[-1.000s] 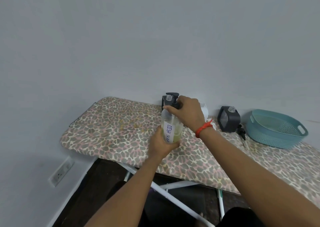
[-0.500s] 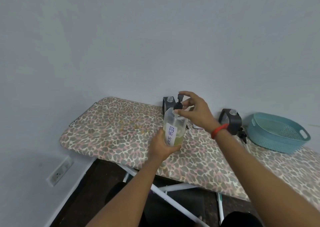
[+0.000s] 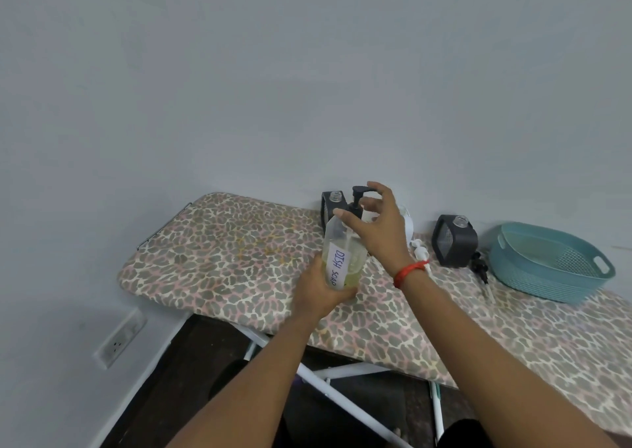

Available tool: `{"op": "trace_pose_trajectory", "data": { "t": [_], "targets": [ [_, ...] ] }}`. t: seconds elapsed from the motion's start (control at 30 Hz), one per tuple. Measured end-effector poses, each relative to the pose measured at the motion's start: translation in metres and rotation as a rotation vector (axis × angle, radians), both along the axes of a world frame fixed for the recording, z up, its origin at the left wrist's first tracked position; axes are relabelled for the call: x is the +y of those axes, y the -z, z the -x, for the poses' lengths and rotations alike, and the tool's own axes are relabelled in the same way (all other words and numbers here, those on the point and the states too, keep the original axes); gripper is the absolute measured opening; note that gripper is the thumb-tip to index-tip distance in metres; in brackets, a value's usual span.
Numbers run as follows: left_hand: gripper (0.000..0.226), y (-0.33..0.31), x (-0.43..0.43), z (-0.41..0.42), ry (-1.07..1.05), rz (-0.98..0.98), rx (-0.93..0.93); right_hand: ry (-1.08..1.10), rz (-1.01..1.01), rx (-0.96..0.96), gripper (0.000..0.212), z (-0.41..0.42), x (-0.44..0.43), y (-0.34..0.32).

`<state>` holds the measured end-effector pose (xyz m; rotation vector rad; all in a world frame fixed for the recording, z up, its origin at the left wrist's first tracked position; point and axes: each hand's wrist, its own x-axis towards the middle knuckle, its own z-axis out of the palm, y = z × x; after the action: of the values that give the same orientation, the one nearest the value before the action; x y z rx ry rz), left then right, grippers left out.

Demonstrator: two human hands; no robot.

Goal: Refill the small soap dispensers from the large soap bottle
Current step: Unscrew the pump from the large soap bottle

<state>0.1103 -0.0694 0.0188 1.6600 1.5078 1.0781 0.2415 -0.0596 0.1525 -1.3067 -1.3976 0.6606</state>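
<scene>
Clearly the refilling is somewhere in the middle, not at its end. A clear bottle (image 3: 342, 249) with a handwritten DISH SOAP label stands upright near the front edge of a leopard-print ironing board (image 3: 222, 252). Yellow-green soap reaches roughly the lower half of it, and a black pump (image 3: 357, 201) sits in its neck.

Two small dark dispensers stand near the wall with their necks bare. One (image 3: 330, 204) is just behind the bottle at 12 o'clock, the other (image 3: 455, 242) off at 3 o'clock. A loose white pump (image 3: 420, 246) lies between the bottle and that second dispenser, and a loose black pump (image 3: 480, 267) lies just past the dispenser. So I judge both dark dispensers have yet to get their tops back. How much soap they hold cannot be seen. A white container (image 3: 408, 223) is mostly hidden behind the right hand, so which vessel is the large bottle is unclear.

The left hand (image 3: 319, 288) comes in from 6 o'clock, its fingers wrapped round the bottle's lower body to steady it. The right hand (image 3: 379, 232), a red band (image 3: 408, 271) on its wrist, arches over the top from 4 o'clock. Its thumb and fingers curl round the pump at its collar. Whether they are screwing it on or off is not evident.
</scene>
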Motion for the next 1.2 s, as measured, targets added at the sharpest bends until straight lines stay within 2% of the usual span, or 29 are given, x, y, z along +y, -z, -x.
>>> {"op": "trace_pose_trajectory", "data": {
  "t": [0.07,0.13,0.3,0.57,0.77,0.93,1.07,1.13,1.2],
  "targets": [
    [0.080,-0.001,0.000,0.000,0.000,0.011,0.001,0.128,-0.077,0.027,0.073,0.003,-0.005,0.006],
    [0.079,-0.003,0.000,0.001,-0.012,0.016,-0.008,0.147,-0.096,0.023,0.069,0.006,-0.006,0.006],
    [0.067,-0.013,-0.003,0.000,-0.047,-0.027,-0.033,-0.093,0.004,0.044,0.068,0.002,-0.004,-0.006],
    [0.071,-0.061,-0.022,-0.014,-0.091,-0.142,-0.013,0.082,-0.191,0.103,0.081,-0.012,-0.034,-0.066],
    [0.065,-0.100,-0.048,-0.029,-0.138,-0.256,-0.059,-0.110,-0.151,0.092,0.074,-0.027,-0.054,-0.114],
    [0.069,-0.127,-0.060,-0.040,-0.141,-0.342,-0.056,0.062,-0.248,0.009,0.088,-0.028,-0.070,-0.138],
    [0.067,-0.138,-0.070,-0.046,-0.136,-0.394,-0.042,0.156,-0.324,0.024,0.067,-0.031,-0.076,-0.145],
    [0.065,-0.141,-0.073,-0.047,-0.146,-0.402,-0.048,0.093,-0.289,0.075,0.056,-0.033,-0.077,-0.147],
    [0.067,-0.143,-0.075,-0.047,-0.167,-0.411,-0.042,0.013,-0.244,0.104,0.058,-0.035,-0.077,-0.149]
  ]
}}
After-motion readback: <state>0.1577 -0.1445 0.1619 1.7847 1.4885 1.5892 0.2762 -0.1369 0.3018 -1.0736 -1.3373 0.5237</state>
